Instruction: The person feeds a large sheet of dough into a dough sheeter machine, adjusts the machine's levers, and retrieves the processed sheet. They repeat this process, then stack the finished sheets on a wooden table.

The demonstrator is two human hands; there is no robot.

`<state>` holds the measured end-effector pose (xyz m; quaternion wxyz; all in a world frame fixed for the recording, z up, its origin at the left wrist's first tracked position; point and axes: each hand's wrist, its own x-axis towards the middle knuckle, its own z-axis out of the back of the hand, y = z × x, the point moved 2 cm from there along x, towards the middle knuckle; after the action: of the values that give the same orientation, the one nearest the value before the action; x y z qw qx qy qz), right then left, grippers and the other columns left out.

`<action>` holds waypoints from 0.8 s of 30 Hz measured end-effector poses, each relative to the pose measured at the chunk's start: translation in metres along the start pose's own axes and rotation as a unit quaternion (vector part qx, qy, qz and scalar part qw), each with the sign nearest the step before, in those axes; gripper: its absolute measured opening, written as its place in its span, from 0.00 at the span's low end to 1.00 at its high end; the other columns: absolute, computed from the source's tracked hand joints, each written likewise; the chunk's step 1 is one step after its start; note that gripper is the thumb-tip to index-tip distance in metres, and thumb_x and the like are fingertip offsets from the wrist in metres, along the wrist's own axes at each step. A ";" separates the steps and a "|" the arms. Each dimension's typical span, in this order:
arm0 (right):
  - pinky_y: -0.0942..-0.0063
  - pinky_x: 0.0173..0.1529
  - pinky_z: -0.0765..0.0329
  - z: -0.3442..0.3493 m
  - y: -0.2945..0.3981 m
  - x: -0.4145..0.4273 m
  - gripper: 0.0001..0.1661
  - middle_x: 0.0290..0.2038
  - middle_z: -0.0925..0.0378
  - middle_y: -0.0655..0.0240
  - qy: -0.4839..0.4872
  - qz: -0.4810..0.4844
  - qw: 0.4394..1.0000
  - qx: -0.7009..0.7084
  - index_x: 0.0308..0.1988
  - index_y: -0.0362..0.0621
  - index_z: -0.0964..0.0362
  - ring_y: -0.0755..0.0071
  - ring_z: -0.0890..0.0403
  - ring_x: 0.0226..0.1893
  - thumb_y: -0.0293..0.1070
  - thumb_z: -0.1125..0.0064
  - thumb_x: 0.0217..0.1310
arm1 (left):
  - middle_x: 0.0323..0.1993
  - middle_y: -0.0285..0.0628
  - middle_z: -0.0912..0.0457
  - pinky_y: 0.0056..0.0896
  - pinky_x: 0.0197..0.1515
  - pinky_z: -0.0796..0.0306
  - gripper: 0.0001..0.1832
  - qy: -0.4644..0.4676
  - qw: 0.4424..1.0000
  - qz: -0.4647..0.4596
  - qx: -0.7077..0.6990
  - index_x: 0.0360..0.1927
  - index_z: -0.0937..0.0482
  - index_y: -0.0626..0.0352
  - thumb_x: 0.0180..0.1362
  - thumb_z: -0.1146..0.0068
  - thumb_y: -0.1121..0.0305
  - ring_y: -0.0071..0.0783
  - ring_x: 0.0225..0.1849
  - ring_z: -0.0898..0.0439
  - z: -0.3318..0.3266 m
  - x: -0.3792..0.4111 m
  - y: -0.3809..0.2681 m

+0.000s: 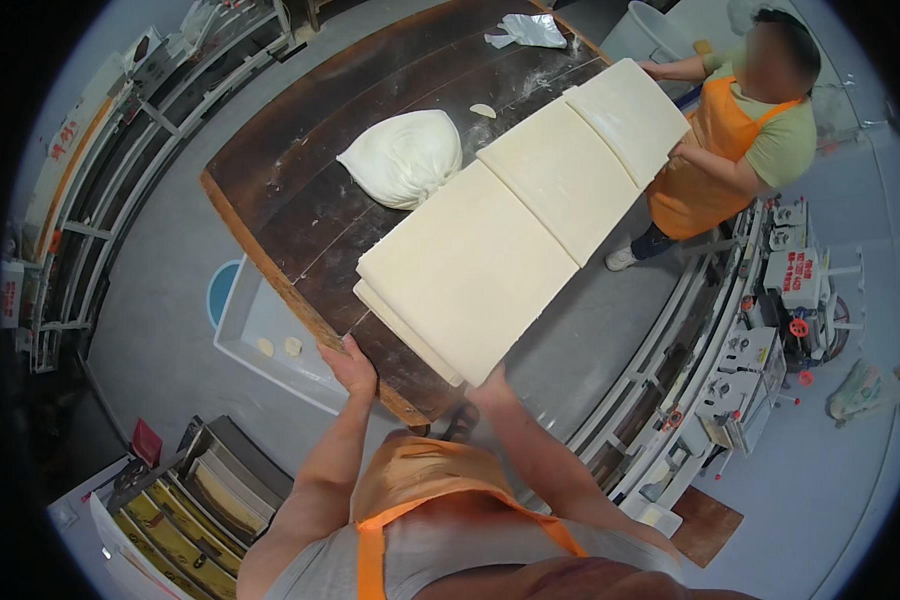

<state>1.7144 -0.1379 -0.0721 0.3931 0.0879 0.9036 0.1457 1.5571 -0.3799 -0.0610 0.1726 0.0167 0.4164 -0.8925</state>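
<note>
My left hand [351, 367] grips the wooden rim [300, 313] of the dark worktable [300, 180], thumb on top. At the near corner of a long, pale dough sheet [469, 274] is my right hand [489, 387]. Its fingers are hidden under or behind the dough, so I cannot tell what they hold. The dough lies in overlapping layers along the table's right side. At the far end, a co-worker in an orange apron [709, 172] has both hands at the dough's edge. A white cloth-like bundle [405, 159], gathered at one end, rests against the dough's left side.
A small dough scrap [483, 111] and a crumpled plastic bag [529, 31] lie on the table. Below its left edge are a white tub [270, 322] and a blue basin [222, 289]. Conveyor machinery [742, 367] runs along the right; metal rails [142, 165] curve along the left.
</note>
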 end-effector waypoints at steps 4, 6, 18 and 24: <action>0.49 0.72 0.28 -0.009 0.004 -0.010 0.38 0.70 0.29 0.59 0.033 -0.001 0.999 0.004 0.74 0.45 0.40 0.52 0.26 0.69 0.45 0.46 0.71 | 0.79 0.72 0.43 0.53 0.82 0.46 0.45 -0.007 1.000 -0.002 0.002 0.80 0.51 0.78 0.77 0.47 0.51 0.67 0.80 0.42 0.001 -0.003 -0.003; 0.49 0.73 0.28 -0.011 0.006 -0.019 0.38 0.70 0.29 0.59 0.003 0.005 1.000 -0.005 0.74 0.45 0.41 0.52 0.27 0.69 0.45 0.46 0.71 | 0.78 0.72 0.43 0.54 0.81 0.45 0.45 -0.016 1.000 -0.001 0.012 0.80 0.51 0.77 0.77 0.48 0.50 0.68 0.79 0.42 0.003 -0.004 -0.004; 0.37 0.71 0.32 0.071 0.036 -0.126 0.58 0.78 0.41 0.51 -0.229 -0.067 0.916 -0.324 0.83 0.47 0.53 0.46 0.35 0.75 0.74 0.48 0.73 | 0.72 0.72 0.34 0.59 0.71 0.31 0.46 0.002 0.998 0.037 0.041 0.81 0.52 0.74 0.77 0.52 0.45 0.71 0.70 0.29 0.018 -0.012 -0.019; 0.53 0.54 0.20 0.126 0.075 -0.215 0.46 0.59 0.27 0.64 -0.282 0.004 0.875 -0.393 0.76 0.50 0.37 0.62 0.20 0.57 0.68 0.45 0.75 | 0.72 0.76 0.35 0.61 0.69 0.29 0.48 0.050 0.996 0.025 0.069 0.81 0.57 0.73 0.77 0.53 0.43 0.72 0.68 0.26 0.025 -0.010 -0.014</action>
<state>1.9556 -0.1020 0.0186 0.6325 -0.0331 0.6228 0.4593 1.5653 -0.3871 -0.0328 0.1720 0.0830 0.3616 -0.9126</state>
